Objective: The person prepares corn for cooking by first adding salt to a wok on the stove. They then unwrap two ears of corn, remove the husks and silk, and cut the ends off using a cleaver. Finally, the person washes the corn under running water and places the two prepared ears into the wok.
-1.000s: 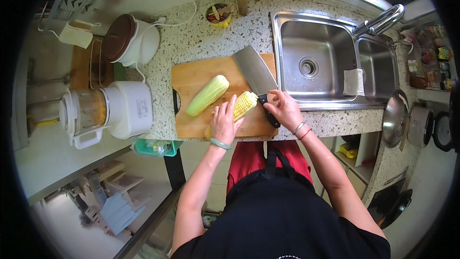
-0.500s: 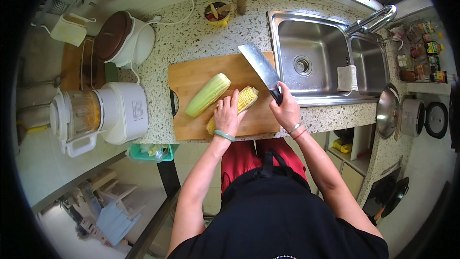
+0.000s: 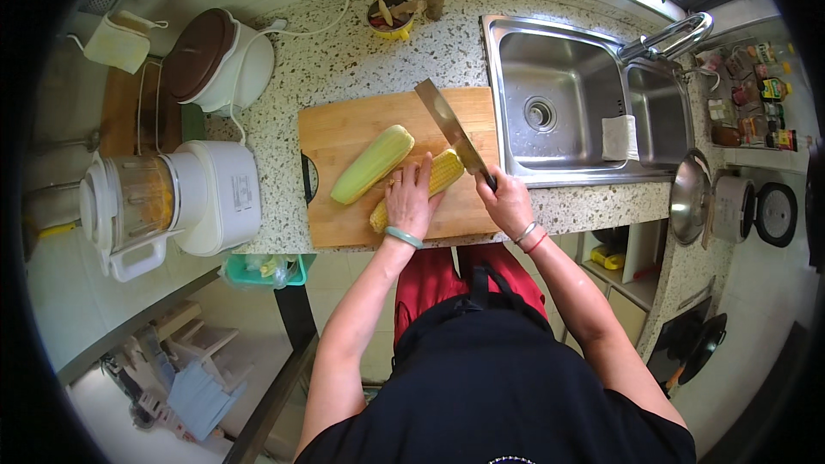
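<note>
A peeled ear of corn [image 3: 445,171] lies slantwise on the wooden cutting board [image 3: 460,213], its yellow kernels showing. My left hand [image 3: 410,203] holds it down from above, fingers over its middle and hiding that part. In my right hand [image 3: 507,205] is the black handle of a cleaver [image 3: 448,119]. The blade stands nearly on edge at the ear's far right end; I cannot tell whether it touches the kernels. A second ear of corn [image 3: 372,165], still in pale green husk, rests to the left of my left hand.
Right of the board is a double steel sink [image 3: 559,77] with a cloth [image 3: 620,137] over its divider. A white blender [image 3: 210,198] and a pot with a brown lid [image 3: 223,69] stand at left. Behind the board sits a small yellow bowl [image 3: 391,21]. A green bin [image 3: 262,273] hangs below the counter edge.
The cleaver has come down and left toward the end of the peeled corn, its blade turned from flat-facing to nearly edge-on. My left hand stays on the ear.
</note>
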A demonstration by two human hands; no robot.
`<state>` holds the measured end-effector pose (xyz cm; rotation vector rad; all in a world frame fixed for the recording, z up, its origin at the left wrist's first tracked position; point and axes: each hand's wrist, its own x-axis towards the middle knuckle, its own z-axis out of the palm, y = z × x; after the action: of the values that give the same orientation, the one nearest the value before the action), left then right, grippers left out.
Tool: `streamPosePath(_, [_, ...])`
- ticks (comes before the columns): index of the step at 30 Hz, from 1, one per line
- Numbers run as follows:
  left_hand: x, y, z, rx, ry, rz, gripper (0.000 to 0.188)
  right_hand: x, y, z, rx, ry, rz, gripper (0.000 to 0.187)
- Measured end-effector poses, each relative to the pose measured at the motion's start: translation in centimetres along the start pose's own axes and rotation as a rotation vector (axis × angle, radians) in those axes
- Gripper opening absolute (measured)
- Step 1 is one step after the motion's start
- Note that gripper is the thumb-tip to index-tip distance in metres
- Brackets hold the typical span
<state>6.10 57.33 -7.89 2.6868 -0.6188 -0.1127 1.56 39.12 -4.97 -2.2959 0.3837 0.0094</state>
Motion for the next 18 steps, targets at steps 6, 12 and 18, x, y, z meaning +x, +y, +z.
streamPosePath(6, [-0.4,-0.5,0.5,-0.069,0.033,0.018,0.069,-0.1,0.1,0.2,-0.042,0.042,-0.034,0.018])
streamPosePath(12, [-0.4,-0.7,0.2,-0.131,0.049,0.024,0.067,0.1,-3.3,-2.3,0.146,0.163,-0.102,0.013])
streamPosePath(18, [0.0,-0.3,0.2,-0.098,0.042,0.018,0.065,-0.3,0.0,1.3,-0.116,0.014,0.057,0.020])
